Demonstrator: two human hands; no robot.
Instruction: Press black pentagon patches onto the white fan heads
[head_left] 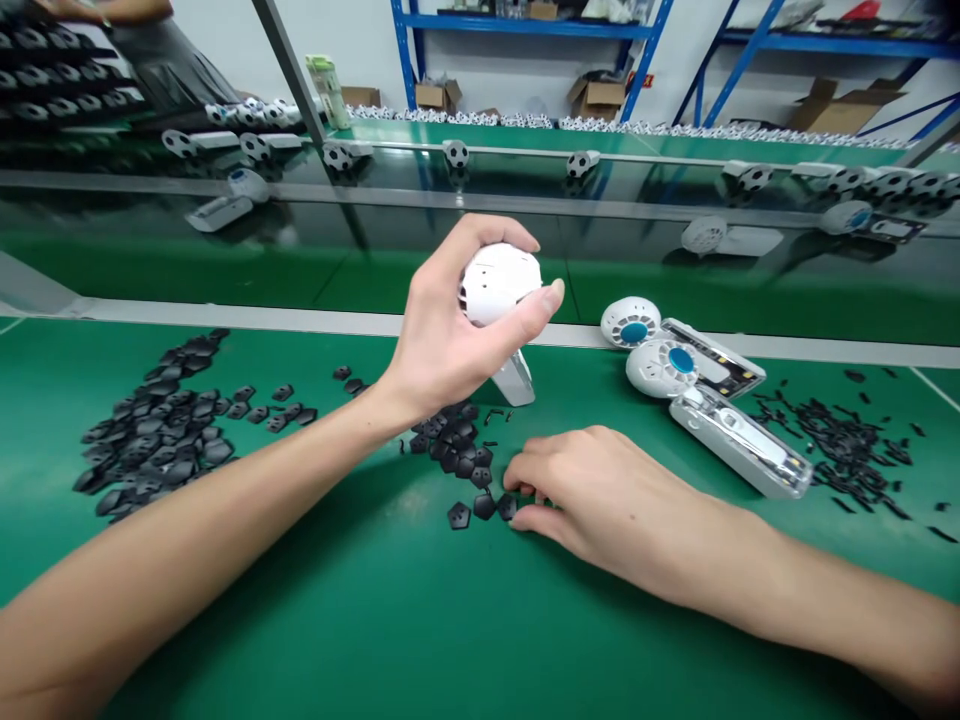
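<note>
My left hand (pixel 465 320) is wrapped round the white ball-shaped head (pixel 501 283) of a device, raised above the bench. Below the fingers its pale handle (pixel 514 380) slants down. Low over the green mat, my right hand (pixel 577 480) has thumb and fingertips closed at a small black pentagon piece (pixel 508 507); part of the grip is hidden. Next to it lie two more black pentagons (pixel 459 516), and a small heap of black pentagons (pixel 454 440) spreads beneath the raised device.
A large pile of black pieces (pixel 161 430) lies left. White devices with blue centres (pixel 660 368) rest right, beside thin black slivers (pixel 847 450). Behind a pale ledge (pixel 300 318), a dark conveyor (pixel 420 225) carries devices, some football-patterned (pixel 455 154). A person (pixel 161 50) stands far left.
</note>
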